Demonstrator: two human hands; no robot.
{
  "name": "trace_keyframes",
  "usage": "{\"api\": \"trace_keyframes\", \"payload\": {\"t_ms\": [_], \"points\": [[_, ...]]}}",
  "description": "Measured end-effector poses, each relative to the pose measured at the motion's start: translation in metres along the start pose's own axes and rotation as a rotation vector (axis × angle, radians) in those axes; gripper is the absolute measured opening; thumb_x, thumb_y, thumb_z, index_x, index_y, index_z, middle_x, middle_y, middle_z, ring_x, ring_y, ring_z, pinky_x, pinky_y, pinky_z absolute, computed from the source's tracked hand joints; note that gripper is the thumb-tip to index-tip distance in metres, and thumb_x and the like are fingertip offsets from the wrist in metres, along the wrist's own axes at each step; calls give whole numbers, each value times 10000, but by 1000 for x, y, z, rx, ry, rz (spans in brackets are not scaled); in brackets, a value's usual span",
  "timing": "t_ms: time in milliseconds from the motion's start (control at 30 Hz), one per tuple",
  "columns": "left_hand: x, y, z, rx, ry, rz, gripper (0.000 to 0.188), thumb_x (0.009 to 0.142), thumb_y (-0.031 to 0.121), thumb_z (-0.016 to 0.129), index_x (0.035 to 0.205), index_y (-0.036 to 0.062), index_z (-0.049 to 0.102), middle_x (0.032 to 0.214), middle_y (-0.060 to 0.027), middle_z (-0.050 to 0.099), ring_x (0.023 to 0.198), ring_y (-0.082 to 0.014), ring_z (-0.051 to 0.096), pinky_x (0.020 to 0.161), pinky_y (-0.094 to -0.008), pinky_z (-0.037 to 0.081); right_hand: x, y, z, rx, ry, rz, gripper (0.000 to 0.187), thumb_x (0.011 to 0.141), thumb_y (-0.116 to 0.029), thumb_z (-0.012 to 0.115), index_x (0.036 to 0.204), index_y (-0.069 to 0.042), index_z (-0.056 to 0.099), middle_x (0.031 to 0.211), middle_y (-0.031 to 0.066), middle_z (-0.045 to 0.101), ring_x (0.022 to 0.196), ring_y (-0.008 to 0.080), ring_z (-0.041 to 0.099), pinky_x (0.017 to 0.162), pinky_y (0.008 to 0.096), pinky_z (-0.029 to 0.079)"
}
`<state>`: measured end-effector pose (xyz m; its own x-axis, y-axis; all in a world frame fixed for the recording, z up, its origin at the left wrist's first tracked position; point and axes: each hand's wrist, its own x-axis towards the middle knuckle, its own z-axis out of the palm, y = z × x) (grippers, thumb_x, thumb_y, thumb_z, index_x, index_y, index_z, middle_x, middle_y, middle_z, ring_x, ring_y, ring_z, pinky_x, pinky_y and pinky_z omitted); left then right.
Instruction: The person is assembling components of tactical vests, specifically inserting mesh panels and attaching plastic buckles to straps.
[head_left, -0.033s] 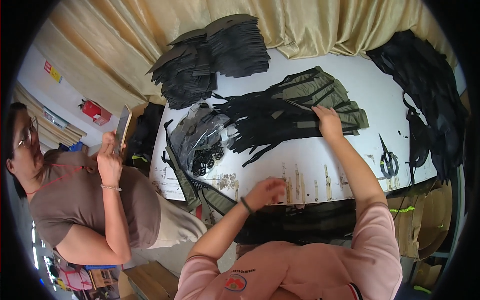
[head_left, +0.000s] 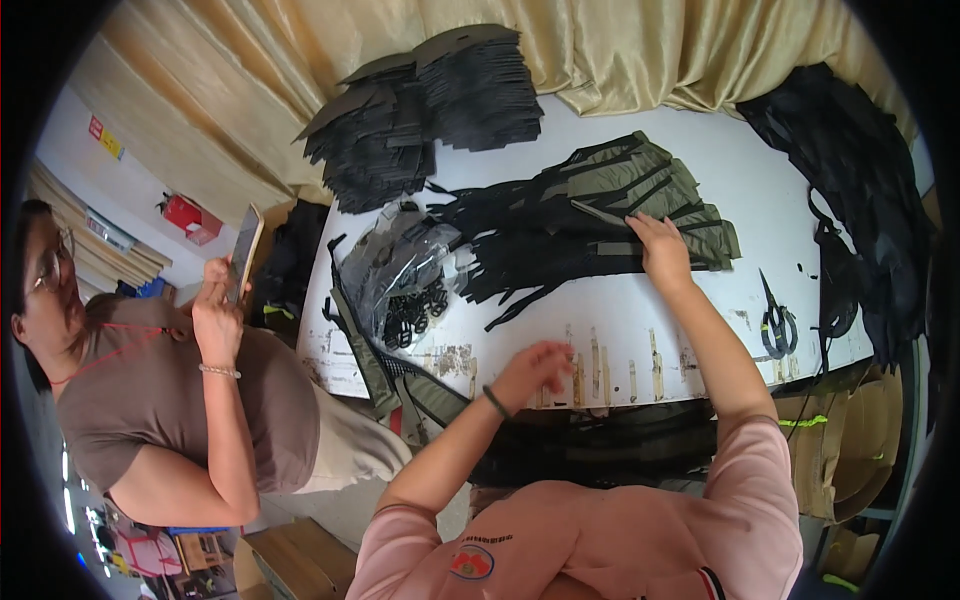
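Note:
My right hand (head_left: 660, 245) rests on the near edge of a fanned pile of olive-green and black fabric straps (head_left: 640, 180), its fingers stretched over the cloth. The straps' long black ends (head_left: 500, 250) spread toward the left across the white table. My left hand (head_left: 540, 375) hovers over the table's front edge, empty, with its fingers apart and slightly curled. Left of the pile lies a clear plastic bag (head_left: 405, 245) with black buckles (head_left: 415, 312) spilling from it. A green and black strap piece (head_left: 365, 355) hangs over the table's front left edge.
Stacks of dark fabric pieces (head_left: 475, 85) stand at the back by the gold curtain (head_left: 660, 50). Black-handled scissors (head_left: 777, 330) lie at the right, near heaped black cloth (head_left: 860, 170). At the left, a person (head_left: 190, 400) holds up a phone (head_left: 243, 250). Cardboard boxes (head_left: 850, 440) stand below right.
My left hand has shifted very slightly up, over the table edge. My right hand stays on the strap pile, with hardly any movement.

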<state>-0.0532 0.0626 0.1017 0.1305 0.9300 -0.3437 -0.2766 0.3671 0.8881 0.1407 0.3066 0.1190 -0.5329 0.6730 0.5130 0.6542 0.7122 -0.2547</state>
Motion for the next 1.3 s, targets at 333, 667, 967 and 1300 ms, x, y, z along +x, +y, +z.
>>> {"api": "trace_keyframes", "payload": {"t_ms": [333, 667, 967, 1300], "points": [[44, -6, -61, -641, 267, 335, 67, 882, 107, 596, 939, 118, 562, 876, -28, 633, 755, -168, 625, 702, -330, 519, -149, -1, -59, 43, -362, -170, 529, 638, 103, 568, 1125, -98, 623, 1187, 138, 579, 1150, 283, 523, 1057, 458, 322], [-21, 3, -44, -283, 316, 352, 78, 859, -11, 568, 917, 37, 547, 821, -73, 627, 762, -194, 640, 711, -319, 526, -101, -46, -95, 182, -551, -33, 505, 787, -41, 609, 1274, -122, 502, 1344, 129, 457, 1286, 291, 383, 1070, 446, 292], [-40, 11, -16, -94, 309, 404, 131, 875, -13, 541, 1003, 10, 538, 852, -89, 632, 762, -164, 638, 702, -279, 522, -73, -171, 0, 1163, -605, 163, 253, 842, -76, 593, 1090, -26, 591, 965, 123, 634, 842, 249, 614, 766, 317, 475], [-52, -3, -47, 109, 361, 393, 97, 850, 2, 600, 946, 14, 599, 838, -27, 624, 747, -98, 596, 690, -225, 485, -88, -188, 20, 964, -349, -50, 155, 820, -60, 607, 972, -38, 634, 795, 125, 584, 684, 292, 559, 614, 340, 449]]}}
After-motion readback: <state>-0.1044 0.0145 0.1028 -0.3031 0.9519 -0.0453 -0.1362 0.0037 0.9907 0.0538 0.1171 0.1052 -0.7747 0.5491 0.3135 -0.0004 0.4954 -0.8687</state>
